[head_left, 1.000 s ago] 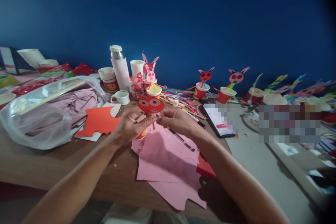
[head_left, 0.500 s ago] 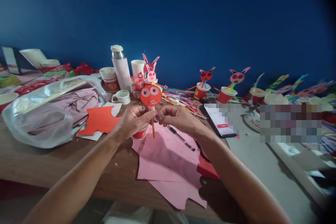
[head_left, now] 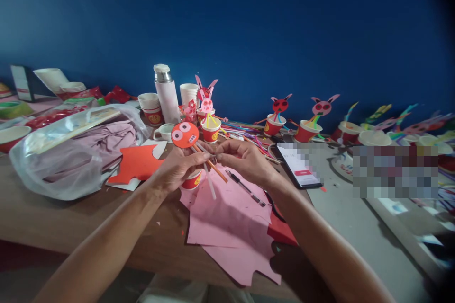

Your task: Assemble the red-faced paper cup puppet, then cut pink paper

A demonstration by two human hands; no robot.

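The red paper face [head_left: 185, 134] sits on straws [head_left: 209, 170], tilted to upper left, just above the left hand [head_left: 177, 169] & right hand [head_left: 241, 161]. Both hands pinch the straws, fingertips close together, over pink paper sheets [head_left: 227, 218] on the table [head_left: 71, 218]; a red cup [head_left: 192, 181] is under the left hand.

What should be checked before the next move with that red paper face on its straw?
1. Red paper face attached to the orange straw: ok.
2. Left hand grip on the straws: ok.
3. Right hand pinching at the same spot: ok.
4. White straw joined to the orange one: cannot tell.
5. Red cup upright under the left hand: ok.
6. Pen lying on the pink paper, apart from the hands: ok.
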